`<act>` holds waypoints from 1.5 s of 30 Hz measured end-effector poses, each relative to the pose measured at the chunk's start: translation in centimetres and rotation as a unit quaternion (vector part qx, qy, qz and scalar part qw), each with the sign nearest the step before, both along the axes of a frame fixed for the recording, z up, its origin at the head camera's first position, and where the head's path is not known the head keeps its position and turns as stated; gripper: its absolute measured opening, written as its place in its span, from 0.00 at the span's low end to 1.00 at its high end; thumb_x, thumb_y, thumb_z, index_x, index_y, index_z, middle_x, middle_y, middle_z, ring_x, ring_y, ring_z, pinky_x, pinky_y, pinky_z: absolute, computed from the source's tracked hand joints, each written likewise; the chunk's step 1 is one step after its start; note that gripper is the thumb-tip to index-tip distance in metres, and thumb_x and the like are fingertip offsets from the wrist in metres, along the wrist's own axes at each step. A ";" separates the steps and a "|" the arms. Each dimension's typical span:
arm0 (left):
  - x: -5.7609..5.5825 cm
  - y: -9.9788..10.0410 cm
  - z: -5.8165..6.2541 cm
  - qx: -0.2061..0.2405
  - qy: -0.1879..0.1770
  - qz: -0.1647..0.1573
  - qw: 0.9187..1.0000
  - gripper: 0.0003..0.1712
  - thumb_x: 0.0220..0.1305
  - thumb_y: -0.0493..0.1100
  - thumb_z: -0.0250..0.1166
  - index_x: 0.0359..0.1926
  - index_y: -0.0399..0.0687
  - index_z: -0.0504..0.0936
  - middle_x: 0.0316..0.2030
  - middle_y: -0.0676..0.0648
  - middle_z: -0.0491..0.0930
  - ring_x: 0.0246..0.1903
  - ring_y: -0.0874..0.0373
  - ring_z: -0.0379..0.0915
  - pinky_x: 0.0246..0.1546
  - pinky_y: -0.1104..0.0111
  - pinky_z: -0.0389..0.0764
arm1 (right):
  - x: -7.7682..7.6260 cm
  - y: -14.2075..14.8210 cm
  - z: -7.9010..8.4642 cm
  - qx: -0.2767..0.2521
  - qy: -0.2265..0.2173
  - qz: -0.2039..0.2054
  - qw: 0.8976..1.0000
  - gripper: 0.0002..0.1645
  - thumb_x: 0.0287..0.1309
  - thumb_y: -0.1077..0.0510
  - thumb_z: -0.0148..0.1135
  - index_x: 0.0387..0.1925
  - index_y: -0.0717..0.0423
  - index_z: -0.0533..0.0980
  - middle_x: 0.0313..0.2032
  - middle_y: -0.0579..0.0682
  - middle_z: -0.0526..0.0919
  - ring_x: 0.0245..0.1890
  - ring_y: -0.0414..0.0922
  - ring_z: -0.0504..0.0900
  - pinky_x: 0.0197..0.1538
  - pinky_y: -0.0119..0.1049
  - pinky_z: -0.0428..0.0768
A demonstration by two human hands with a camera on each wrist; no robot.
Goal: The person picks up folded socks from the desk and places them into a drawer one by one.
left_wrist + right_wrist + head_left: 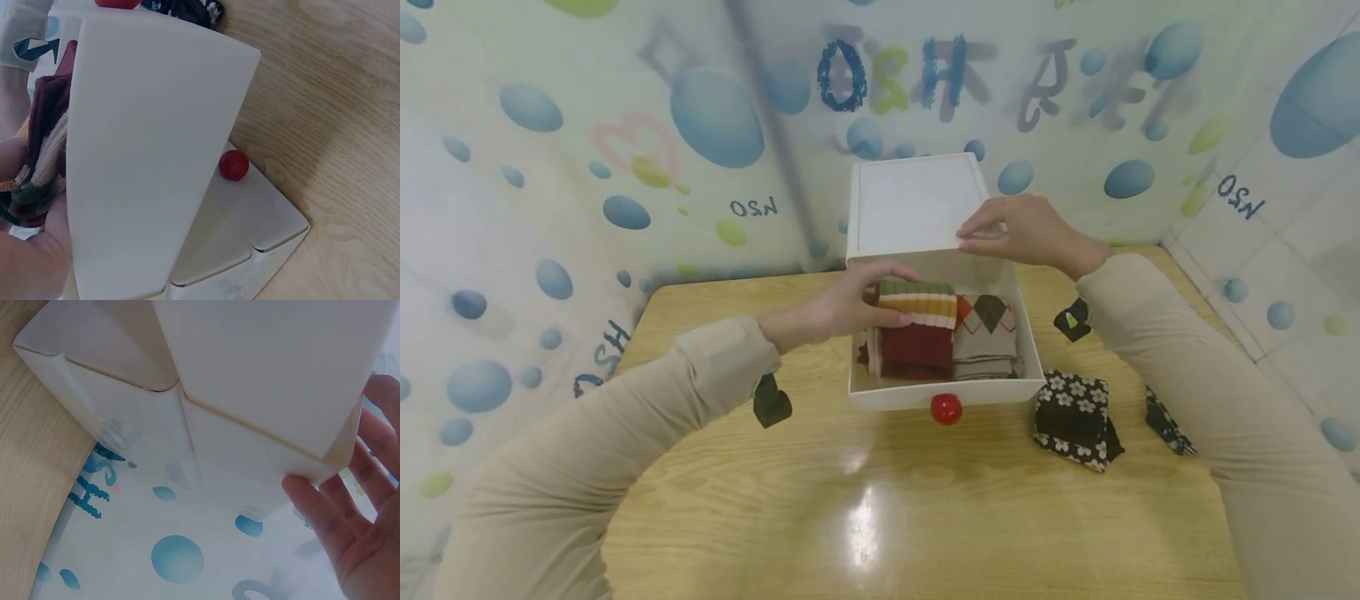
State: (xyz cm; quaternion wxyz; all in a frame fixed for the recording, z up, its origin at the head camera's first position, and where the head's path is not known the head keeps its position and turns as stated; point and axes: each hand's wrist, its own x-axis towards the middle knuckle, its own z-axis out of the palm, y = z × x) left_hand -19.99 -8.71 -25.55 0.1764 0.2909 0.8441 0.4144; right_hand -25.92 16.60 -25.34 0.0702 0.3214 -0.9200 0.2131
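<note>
My left hand (850, 304) grips a folded sock bundle (917, 350), maroon with a green, white and orange striped cuff, inside a pulled-out white drawer (887, 398) with a red knob (946, 409). To its right in the drawer lie folded grey argyle socks (988, 342). Thumb and fingers of my right hand (1026, 229) pinch the upper right corner of the white drawer cabinet (917, 204). In the right wrist view, that hand (350, 519) curls around the corner. In the left wrist view, the drawer's side hides part of the maroon sock (49, 106).
Black socks with white flowers (1078, 408) lie right of the drawer, and another dark patterned sock (1165, 423) is partly behind my right forearm. A second red knob (234, 165) shows below the drawer. The wooden table (925, 525) meets a patterned wall (715, 233) behind.
</note>
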 end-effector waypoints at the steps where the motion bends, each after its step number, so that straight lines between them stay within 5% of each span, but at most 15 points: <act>1: 0.0 0.0 0.0 -0.003 -0.002 0.000 1.000 0.26 0.52 0.36 0.65 0.54 0.48 0.70 0.55 0.51 0.66 0.53 0.55 0.62 0.55 0.60 0.64 | 0.0 0.0 0.0 0.000 0.002 0.000 1.000 0.14 0.51 0.52 0.62 0.38 0.54 0.81 0.40 0.51 0.81 0.38 0.48 0.77 0.39 0.44 0.74; 14: 0.2 0.3 0.7 -0.025 -0.008 -0.023 0.999 0.28 0.52 0.35 0.65 0.55 0.44 0.67 0.55 0.46 0.67 0.52 0.53 0.64 0.52 0.60 0.67 | 0.0 0.0 0.0 0.001 -0.006 -0.005 1.000 0.15 0.51 0.51 0.62 0.39 0.53 0.80 0.40 0.51 0.80 0.39 0.48 0.77 0.41 0.45 0.74; 22: 0.1 0.4 1.2 -0.022 -0.005 -0.043 0.999 0.29 0.54 0.36 0.63 0.57 0.42 0.65 0.57 0.44 0.67 0.56 0.51 0.60 0.57 0.51 0.58 | 0.0 0.0 -0.1 0.001 -0.008 -0.005 1.000 0.15 0.52 0.51 0.61 0.40 0.54 0.80 0.40 0.52 0.80 0.39 0.49 0.77 0.41 0.46 0.74; 33: -0.3 0.4 1.3 -0.026 0.013 -0.020 0.999 0.27 0.56 0.36 0.62 0.57 0.43 0.66 0.53 0.42 0.69 0.53 0.50 0.64 0.54 0.54 0.64 | -0.2 0.0 -0.2 -0.003 -0.004 -0.001 1.000 0.15 0.50 0.51 0.62 0.39 0.53 0.80 0.40 0.50 0.81 0.39 0.47 0.77 0.42 0.44 0.74; 45: -0.7 0.2 1.4 0.028 0.004 0.023 0.999 0.26 0.56 0.37 0.62 0.56 0.41 0.66 0.51 0.39 0.70 0.51 0.48 0.68 0.52 0.60 0.69 | -0.1 0.1 -0.2 -0.002 -0.006 -0.006 1.000 0.15 0.51 0.50 0.62 0.39 0.53 0.80 0.40 0.49 0.80 0.40 0.47 0.77 0.43 0.45 0.73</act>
